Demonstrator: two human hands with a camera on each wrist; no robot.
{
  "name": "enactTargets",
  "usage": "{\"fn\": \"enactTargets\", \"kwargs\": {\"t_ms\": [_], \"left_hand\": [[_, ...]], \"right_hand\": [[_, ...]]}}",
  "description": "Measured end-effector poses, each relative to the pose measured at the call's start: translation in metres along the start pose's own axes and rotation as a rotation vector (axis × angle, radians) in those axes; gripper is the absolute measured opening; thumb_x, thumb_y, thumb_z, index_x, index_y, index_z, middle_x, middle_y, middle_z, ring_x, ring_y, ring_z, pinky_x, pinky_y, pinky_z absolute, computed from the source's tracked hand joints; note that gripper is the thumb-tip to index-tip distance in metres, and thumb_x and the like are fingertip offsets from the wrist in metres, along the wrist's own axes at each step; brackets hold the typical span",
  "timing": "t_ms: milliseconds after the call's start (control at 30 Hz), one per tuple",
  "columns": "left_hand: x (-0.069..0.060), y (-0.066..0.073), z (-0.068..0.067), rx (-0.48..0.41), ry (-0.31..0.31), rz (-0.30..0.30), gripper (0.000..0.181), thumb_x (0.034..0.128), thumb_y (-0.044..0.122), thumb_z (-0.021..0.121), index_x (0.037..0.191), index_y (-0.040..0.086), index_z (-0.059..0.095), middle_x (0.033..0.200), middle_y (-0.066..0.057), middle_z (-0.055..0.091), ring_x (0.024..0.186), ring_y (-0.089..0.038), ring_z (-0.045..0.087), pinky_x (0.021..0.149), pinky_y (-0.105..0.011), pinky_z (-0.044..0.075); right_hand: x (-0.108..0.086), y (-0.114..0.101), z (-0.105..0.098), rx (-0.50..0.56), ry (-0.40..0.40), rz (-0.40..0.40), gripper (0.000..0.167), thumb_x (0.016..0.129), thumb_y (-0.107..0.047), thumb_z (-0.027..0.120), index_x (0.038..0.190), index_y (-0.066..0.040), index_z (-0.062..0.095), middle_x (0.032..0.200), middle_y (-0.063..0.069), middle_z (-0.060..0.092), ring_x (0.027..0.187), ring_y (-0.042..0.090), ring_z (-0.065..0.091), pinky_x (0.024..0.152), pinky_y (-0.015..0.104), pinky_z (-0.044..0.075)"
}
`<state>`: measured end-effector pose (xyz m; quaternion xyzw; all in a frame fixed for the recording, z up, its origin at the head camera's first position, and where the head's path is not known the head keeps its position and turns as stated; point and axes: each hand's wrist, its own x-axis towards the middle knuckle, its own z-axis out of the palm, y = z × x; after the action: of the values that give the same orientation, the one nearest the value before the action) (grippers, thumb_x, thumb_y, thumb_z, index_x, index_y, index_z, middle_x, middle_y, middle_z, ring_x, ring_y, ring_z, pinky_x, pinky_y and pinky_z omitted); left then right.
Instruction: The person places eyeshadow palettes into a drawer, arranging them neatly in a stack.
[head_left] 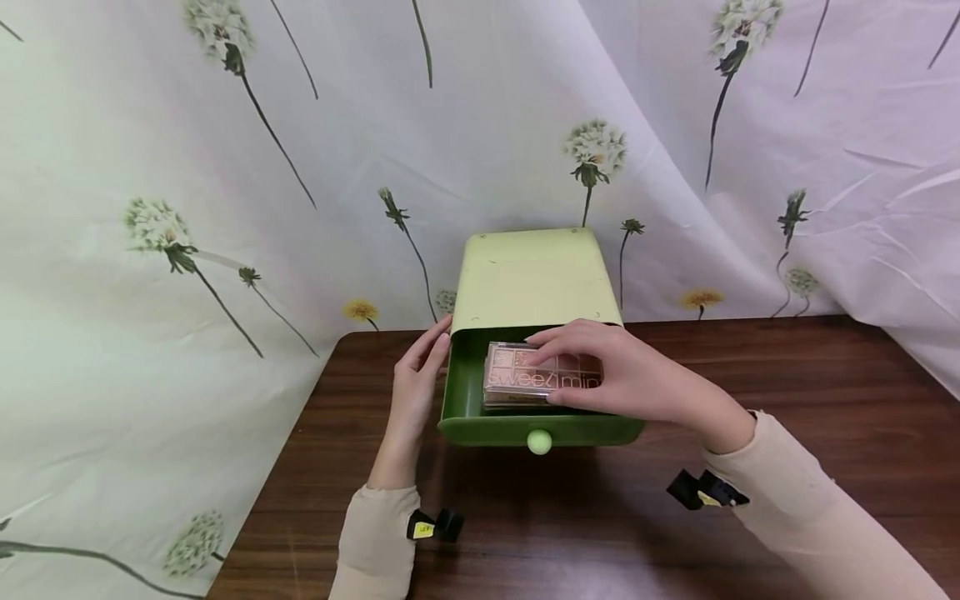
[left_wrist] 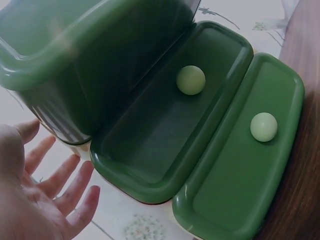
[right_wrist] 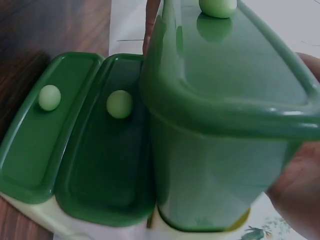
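Note:
A cream-topped drawer chest point(head_left: 536, 279) stands with its green top drawer point(head_left: 480, 429) pulled out. Inside the drawer lies an eyeshadow palette point(head_left: 517, 379) in a clear case with lettering across its lid. My right hand point(head_left: 626, 371) reaches in from the right and grips the palette, thumb along the front edge and fingers over the top and far side. The palette's right end is hidden under that hand. At the chest's left side is my left hand point(head_left: 416, 379), its fingers extended and spread near the wall of the chest, as the left wrist view shows.
Two lower green drawers, a middle one point(left_wrist: 165, 125) and a bottom one point(left_wrist: 230, 180), are pushed in, each with a round pale knob. The chest rests on a dark wooden table point(head_left: 750, 400). A dandelion-print cloth point(head_left: 337, 150) hangs behind.

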<state>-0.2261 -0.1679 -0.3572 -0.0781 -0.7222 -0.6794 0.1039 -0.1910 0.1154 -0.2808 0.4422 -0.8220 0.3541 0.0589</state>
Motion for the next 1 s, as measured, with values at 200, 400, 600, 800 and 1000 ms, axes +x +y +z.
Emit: {"fn": "enactTargets", "kwargs": {"t_ms": [200, 400, 600, 800, 1000], "left_hand": [[0.000, 0.000, 0.002, -0.011, 0.010, 0.005, 0.040, 0.1032, 0.032, 0.055, 0.140, 0.016, 0.059, 0.139, -0.001, 0.057, 0.095, -0.013, 0.064, 0.086, -0.035, 0.051], [-0.001, -0.001, 0.003, 0.003, 0.021, -0.008, 0.040, 0.1028, 0.034, 0.055, 0.139, 0.018, 0.060, 0.139, 0.001, 0.057, 0.099, -0.014, 0.063, 0.086, -0.034, 0.050], [-0.001, -0.001, 0.001, -0.004, 0.030, -0.005, 0.040, 0.1027, 0.034, 0.056, 0.139, 0.017, 0.060, 0.138, 0.001, 0.058, 0.101, -0.016, 0.062, 0.087, -0.036, 0.050], [-0.002, 0.000, -0.001, -0.012, 0.028, 0.000, 0.040, 0.1032, 0.031, 0.055, 0.139, 0.015, 0.060, 0.137, -0.001, 0.059, 0.103, -0.015, 0.062, 0.086, -0.033, 0.050], [-0.001, 0.000, 0.001, -0.009, 0.019, -0.006, 0.040, 0.1030, 0.032, 0.056, 0.139, 0.015, 0.060, 0.137, -0.001, 0.059, 0.099, -0.015, 0.062, 0.087, -0.036, 0.050]], "right_hand": [[0.008, 0.001, 0.005, -0.021, -0.053, 0.038, 0.034, 0.086, -0.021, 0.080, 0.119, -0.021, 0.071, 0.136, 0.000, 0.059, 0.121, 0.016, 0.054, 0.093, 0.039, 0.047], [0.011, 0.003, 0.012, -0.042, -0.087, 0.027, 0.035, 0.084, -0.020, 0.082, 0.118, -0.018, 0.071, 0.138, 0.002, 0.057, 0.123, 0.019, 0.053, 0.094, 0.039, 0.047], [0.010, 0.003, 0.013, -0.017, -0.096, 0.044, 0.040, 0.086, -0.021, 0.080, 0.123, -0.018, 0.068, 0.142, 0.004, 0.054, 0.126, 0.020, 0.052, 0.096, 0.040, 0.048], [0.000, -0.004, 0.011, -0.007, 0.026, 0.053, 0.038, 0.089, -0.020, 0.076, 0.126, -0.017, 0.067, 0.143, 0.001, 0.053, 0.125, 0.015, 0.053, 0.092, 0.037, 0.047], [-0.022, -0.022, 0.022, -0.102, 0.350, -0.167, 0.027, 0.094, -0.015, 0.071, 0.119, -0.007, 0.069, 0.129, 0.005, 0.063, 0.116, 0.020, 0.060, 0.090, 0.026, 0.046]]}}
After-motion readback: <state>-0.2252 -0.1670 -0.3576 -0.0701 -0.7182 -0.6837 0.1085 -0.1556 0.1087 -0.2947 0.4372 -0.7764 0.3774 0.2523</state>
